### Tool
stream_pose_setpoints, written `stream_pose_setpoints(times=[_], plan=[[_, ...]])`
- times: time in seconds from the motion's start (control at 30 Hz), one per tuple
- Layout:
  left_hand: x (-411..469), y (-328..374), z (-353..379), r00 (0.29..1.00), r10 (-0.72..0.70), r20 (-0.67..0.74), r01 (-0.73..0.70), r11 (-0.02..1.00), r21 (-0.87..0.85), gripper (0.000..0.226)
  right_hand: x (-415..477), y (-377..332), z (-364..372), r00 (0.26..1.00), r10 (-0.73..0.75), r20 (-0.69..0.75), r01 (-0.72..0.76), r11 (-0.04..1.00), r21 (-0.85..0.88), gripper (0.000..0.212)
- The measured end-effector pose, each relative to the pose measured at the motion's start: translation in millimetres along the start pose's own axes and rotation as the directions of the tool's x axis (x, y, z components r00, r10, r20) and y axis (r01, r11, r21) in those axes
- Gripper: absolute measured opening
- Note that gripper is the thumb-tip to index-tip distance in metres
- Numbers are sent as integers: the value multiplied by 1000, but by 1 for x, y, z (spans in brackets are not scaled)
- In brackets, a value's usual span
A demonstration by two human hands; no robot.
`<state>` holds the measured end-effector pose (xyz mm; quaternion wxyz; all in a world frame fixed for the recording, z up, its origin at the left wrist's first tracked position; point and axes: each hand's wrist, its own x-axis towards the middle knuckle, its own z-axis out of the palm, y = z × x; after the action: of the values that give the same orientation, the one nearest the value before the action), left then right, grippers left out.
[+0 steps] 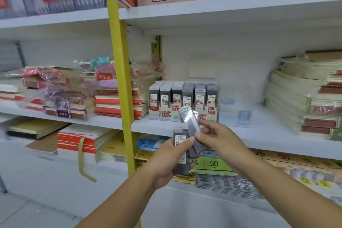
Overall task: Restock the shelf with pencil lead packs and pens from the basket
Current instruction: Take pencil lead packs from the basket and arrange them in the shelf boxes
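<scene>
Plainly, the grip sits low in front of the white shelf (259, 135). The left hand (166, 161) curls round a bunch of pencil lead packs (180, 153): slim, flat rectangular cases of dark grey plastic with white paper labels. The front one is marked 0.5, with the thumb pressed across its face. The right hand (220, 140) pinches a single pack (189, 119) between thumb and fingertips. Its glossy clear cap tilts up and to the left, and its lower end lies against the held bunch.

Just beyond the grip stands a printed card display carton (166, 113), holding upright rows of the same packs. A frosted clear plastic box (235, 113) sits to the right of it. A yellow upright (122, 79) rises left of the grip, with film-wrapped notebooks (64, 96) past it. Stacked pale notebooks (299, 98) lie far right. Below the grip shows a green price tag (212, 164). Both forearms reach up and inward, wrists nearly meeting.
</scene>
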<state>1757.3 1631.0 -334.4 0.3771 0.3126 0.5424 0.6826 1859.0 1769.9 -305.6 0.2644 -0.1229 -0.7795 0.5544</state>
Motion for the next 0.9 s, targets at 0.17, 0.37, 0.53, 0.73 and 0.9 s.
stream_pose_setpoints(times=[0.17,0.37,0.53,0.73,0.9], plan=[[9,-14,3,995,-26,-95,12,989,-145,29,1,7,-14,998,-31,-46,33,998,49,43],[18,-16,12,984,19,-179,-40,992,-118,18,2,5,-6,998,-64,-10,64,995,78,53],[16,-11,9,978,65,-198,-83,993,-87,10,4,6,1,996,-69,-62,73,995,66,38],[17,-2,-2,966,78,-246,-105,990,-98,17,10,4,4,990,-13,-143,30,992,119,25],[23,-1,-4,961,104,-256,-140,982,-124,20,16,3,6,984,-19,-179,43,991,129,22]])
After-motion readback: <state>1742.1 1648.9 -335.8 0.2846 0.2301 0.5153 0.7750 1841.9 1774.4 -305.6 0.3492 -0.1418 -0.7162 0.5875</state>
